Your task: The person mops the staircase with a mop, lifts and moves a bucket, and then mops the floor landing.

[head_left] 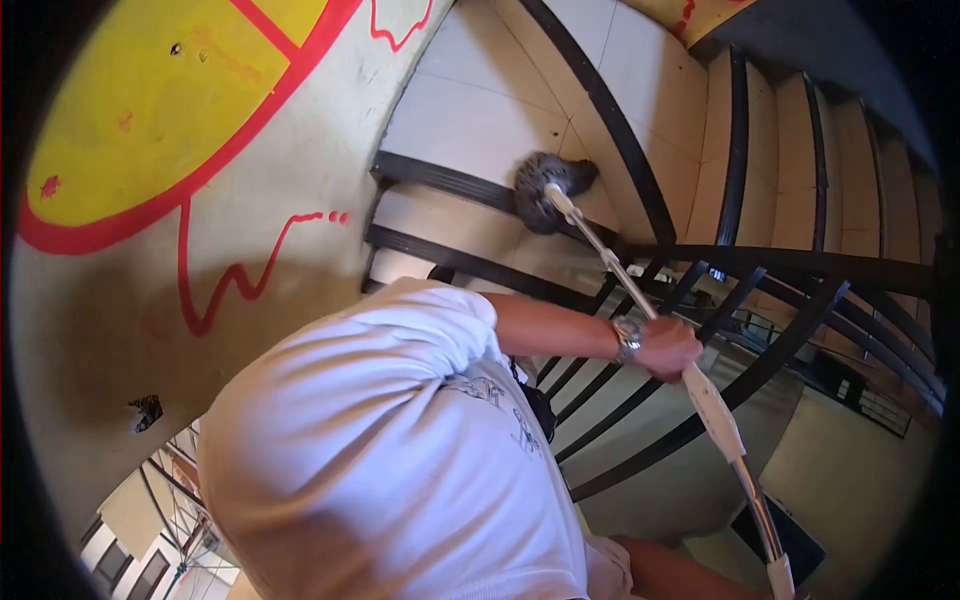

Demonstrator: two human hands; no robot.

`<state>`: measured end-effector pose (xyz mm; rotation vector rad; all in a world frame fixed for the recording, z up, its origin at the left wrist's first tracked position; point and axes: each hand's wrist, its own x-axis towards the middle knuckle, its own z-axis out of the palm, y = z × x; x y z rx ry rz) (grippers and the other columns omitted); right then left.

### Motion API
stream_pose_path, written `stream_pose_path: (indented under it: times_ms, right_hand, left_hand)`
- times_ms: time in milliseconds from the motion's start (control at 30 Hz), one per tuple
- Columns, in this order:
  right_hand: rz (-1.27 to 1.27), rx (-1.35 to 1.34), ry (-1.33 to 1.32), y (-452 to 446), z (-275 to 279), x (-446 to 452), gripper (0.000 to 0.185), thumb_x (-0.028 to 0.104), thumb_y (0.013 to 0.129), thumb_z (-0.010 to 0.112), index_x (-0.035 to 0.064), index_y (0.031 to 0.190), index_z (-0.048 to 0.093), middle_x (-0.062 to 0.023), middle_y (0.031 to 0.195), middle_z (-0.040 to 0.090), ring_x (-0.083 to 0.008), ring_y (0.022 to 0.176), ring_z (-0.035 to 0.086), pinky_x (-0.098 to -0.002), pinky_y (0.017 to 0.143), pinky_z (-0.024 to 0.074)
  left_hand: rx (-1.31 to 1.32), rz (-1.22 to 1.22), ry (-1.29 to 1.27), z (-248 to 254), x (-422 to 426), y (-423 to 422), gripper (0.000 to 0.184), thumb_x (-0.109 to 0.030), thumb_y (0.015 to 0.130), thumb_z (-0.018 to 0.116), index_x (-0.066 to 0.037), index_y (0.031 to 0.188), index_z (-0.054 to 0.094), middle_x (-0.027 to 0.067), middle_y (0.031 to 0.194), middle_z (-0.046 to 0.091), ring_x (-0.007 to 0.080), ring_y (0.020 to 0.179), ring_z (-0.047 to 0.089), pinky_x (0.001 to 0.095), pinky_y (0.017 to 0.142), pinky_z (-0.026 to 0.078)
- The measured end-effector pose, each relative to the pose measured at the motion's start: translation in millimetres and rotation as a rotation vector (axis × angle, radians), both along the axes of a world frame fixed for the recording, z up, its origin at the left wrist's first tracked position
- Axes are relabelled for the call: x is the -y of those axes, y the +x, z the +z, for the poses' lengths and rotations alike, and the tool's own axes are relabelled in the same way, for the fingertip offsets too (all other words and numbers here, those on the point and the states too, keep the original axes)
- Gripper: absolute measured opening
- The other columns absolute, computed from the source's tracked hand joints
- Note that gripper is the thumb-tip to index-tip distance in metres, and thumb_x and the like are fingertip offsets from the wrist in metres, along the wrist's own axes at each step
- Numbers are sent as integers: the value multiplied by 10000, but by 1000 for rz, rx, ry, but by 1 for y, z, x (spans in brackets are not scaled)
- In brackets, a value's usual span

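Observation:
My left hand [670, 348], with a metal watch on the wrist, is closed around the long pale mop handle [715, 412]. The handle slants from the lower right up to a dark grey, shaggy mop head [543, 190]. That head rests on the light-tiled stairs [450, 215], across a dark step edge. My right forearm [690, 575] reaches along the bottom edge towards the lower end of the handle. Of my right hand almost nothing shows, as the frame cuts it off, and its fingers cannot be made out.
Black railing bars [640, 455] run beside and below the handle. More curved steps [790, 160] with dark edges lie at the upper right. A wall [130, 300] with yellow and red paint stands at the left. My white shirt [400, 470] fills the lower middle.

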<state>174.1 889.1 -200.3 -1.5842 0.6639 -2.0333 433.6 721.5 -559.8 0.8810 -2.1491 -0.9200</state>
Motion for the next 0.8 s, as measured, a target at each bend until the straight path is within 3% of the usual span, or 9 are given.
stream_pose_path:
  times_ms: [167, 233, 333, 433, 500, 567, 633, 700, 800]
  right_hand:
    - [218, 188, 68, 26, -59, 63, 374, 357, 1025, 349, 137, 725, 387, 37, 558, 393, -67, 417, 345, -245, 425, 332]
    - [392, 209, 152, 25, -89, 92, 202, 120, 891, 473, 121, 695, 423, 27, 536, 346, -76, 428, 331, -278, 449, 338]
    - [391, 253, 113, 112, -156, 125, 219, 133, 892, 494, 143, 695, 398, 46, 515, 360, -54, 392, 331, -214, 414, 298]
    - [484, 396, 133, 160, -171, 112, 203, 168, 881, 545, 138, 727, 417, 48, 517, 370, -44, 384, 345, -210, 403, 295]
    - [524, 413, 120, 164, -167, 99, 198, 209, 850, 621, 115, 802, 453, 49, 520, 397, -28, 375, 359, -196, 397, 311]
    - [543, 357, 69, 151, -161, 86, 197, 222, 856, 617, 105, 817, 463, 55, 510, 412, -24, 374, 373, -182, 407, 327]
    - [568, 296, 17, 141, -152, 72, 200, 234, 863, 614, 96, 833, 472, 61, 499, 428, -20, 372, 387, -168, 418, 343]
    - [391, 218, -55, 136, -141, 52, 393, 417, 1009, 409, 138, 731, 408, 42, 562, 393, -55, 425, 346, -237, 442, 340]
    - [220, 225, -122, 115, -125, 24, 391, 435, 982, 488, 135, 737, 435, 47, 581, 404, -51, 439, 353, -228, 471, 359]
  left_hand:
    - [139, 225, 71, -24, 0, 95, 112, -156, 650, 714, -73, 597, 660, 161, 598, 638, 353, 602, 669, 458, 560, 546]
    - [229, 369, 109, -35, -2, 141, 101, -152, 669, 712, -82, 615, 663, 159, 632, 648, 357, 667, 672, 460, 609, 548]
    - [346, 501, 176, -84, -5, 206, 93, -173, 729, 693, -105, 668, 677, 127, 711, 665, 346, 755, 650, 487, 686, 526]
    - [543, 774, -164, -73, -29, 233, 180, -242, 800, 686, -118, 672, 662, 78, 769, 662, 281, 833, 600, 513, 679, 466]
    - [480, 730, -185, -90, -26, 229, 206, -250, 814, 680, -115, 660, 656, 78, 729, 647, 277, 795, 602, 490, 694, 463]
    - [368, 559, -151, -98, -14, 217, 258, -254, 843, 661, -121, 623, 643, 68, 612, 599, 265, 681, 601, 421, 716, 444]
    - [291, 604, -220, -102, -13, 187, 248, -270, 824, 673, -137, 617, 644, 58, 596, 597, 264, 655, 602, 413, 691, 438]
    - [141, 590, -252, -89, -17, 161, 219, -293, 786, 691, -168, 611, 646, 36, 595, 610, 259, 636, 612, 404, 649, 428]
    - [3, 461, -172, -79, -20, 115, 148, -323, 720, 710, -204, 641, 671, 10, 642, 650, 246, 665, 639, 405, 635, 432]
